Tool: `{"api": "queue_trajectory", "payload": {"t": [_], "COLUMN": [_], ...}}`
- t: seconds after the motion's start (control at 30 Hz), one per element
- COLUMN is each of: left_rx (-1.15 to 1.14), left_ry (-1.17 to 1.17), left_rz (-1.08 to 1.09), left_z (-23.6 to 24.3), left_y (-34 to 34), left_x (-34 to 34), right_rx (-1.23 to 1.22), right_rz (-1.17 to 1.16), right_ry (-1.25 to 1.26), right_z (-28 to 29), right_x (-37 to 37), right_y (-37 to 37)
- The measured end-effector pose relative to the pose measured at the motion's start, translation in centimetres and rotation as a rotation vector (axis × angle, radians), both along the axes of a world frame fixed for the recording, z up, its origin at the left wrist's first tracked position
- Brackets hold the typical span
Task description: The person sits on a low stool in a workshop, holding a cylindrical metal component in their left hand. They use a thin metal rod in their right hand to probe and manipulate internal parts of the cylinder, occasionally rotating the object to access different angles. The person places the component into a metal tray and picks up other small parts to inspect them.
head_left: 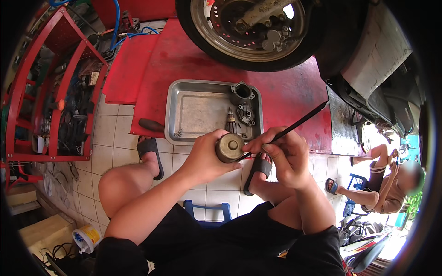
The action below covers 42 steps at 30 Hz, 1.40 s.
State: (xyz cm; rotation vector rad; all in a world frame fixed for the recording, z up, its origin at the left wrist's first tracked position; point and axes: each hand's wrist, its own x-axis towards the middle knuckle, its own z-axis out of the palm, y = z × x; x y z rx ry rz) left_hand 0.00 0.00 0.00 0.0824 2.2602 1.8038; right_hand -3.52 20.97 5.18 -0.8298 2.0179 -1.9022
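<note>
My left hand [203, 160] is wrapped round a dull brass-coloured metal cylinder [230, 148], its round end with a raised centre boss facing up. In my right hand [290, 158] a long thin black rod [303, 120] is pinched between fingers and thumb, slanting up to the right. The rod's lower end reaches the cylinder's near right edge; whether it touches is hard to tell. Just beyond my hands lies a metal tray [195, 108] with a small motor armature [231, 123], a hollow cast housing [242, 93] and a cast metal part [246, 115] at its right side.
A red lift platform [161, 69] carries the tray and a motorcycle wheel [258, 62]. A dark handle [151, 125] sticks out left of the tray. A red tool rack [50, 92] stands left, a white bucket [87, 238] lower left. Another person [391, 179] sits at right.
</note>
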Motion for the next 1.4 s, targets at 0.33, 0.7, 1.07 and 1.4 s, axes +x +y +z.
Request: {"api": "queue_trajectory", "payload": {"t": [0.33, 0.7, 1.07, 1.4], "left_rx": [0.01, -0.052, -0.068, -0.124], "left_ry": [-0.059, -0.081, -0.11, -0.131], "left_rz": [-0.05, -0.08, -0.08, -0.109], "left_z": [-1.3, -1.6, -1.5, -1.7], "left_y": [0.5, 0.5, 0.2, 0.2], "left_x": [0.3, 0.3, 0.1, 0.0], "right_rx": [0.383, 0.144, 0.222, 0.244], "right_rz": [-0.132, -0.076, -0.085, -0.127], "right_ry": [0.367, 0.124, 0.267, 0.26], "right_z": [1.6, 1.1, 1.7, 1.6], "right_x": [-0.3, 0.2, -0.2, -0.4], "right_y": [0.2, 1.6, 1.8, 1.7]}}
